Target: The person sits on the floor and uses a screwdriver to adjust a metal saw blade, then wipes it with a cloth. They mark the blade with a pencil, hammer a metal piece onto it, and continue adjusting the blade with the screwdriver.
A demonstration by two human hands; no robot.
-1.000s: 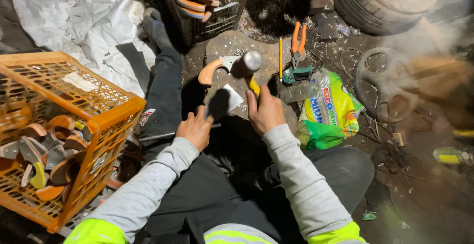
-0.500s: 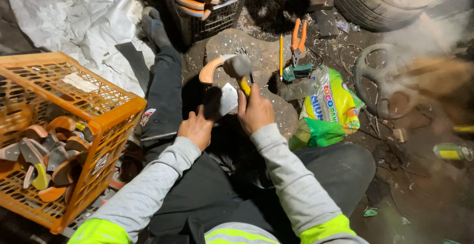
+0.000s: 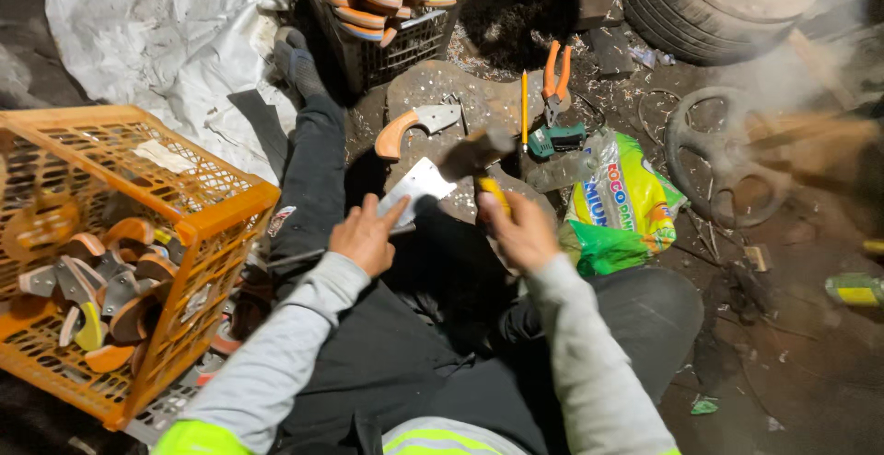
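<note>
**Blade under my left fingers, hammer in my right**

My left hand (image 3: 366,237) rests on the near end of a flat metal blade blank (image 3: 416,190), fingers (image 3: 368,208) spread narrow and pressing it down onto the stone slab (image 3: 433,87) just ahead of me. The blade slants away from those fingers, up and to the right. My right hand (image 3: 523,232) is wrapped tight around the yellow handle of a hammer (image 3: 479,156); its dark head is blurred and sits just beyond the far tip of the blade, whether touching it I cannot tell.

A little farther out from my left fingers lies a finished knife with a curved wooden handle (image 3: 405,128) on the same slab. Beyond my right fingers lie a yellow pencil (image 3: 524,110) and orange-handled pliers (image 3: 556,73), side by side. Just to the right of my right hand sits a yellow-green plastic bag (image 3: 622,206). Well off to the left of my left hand stands an orange plastic crate (image 3: 129,252) holding more wood-handled blades; a black crate (image 3: 387,13) of handles sits far ahead. I sit on the floor with one leg stretched out past the slab.
</note>
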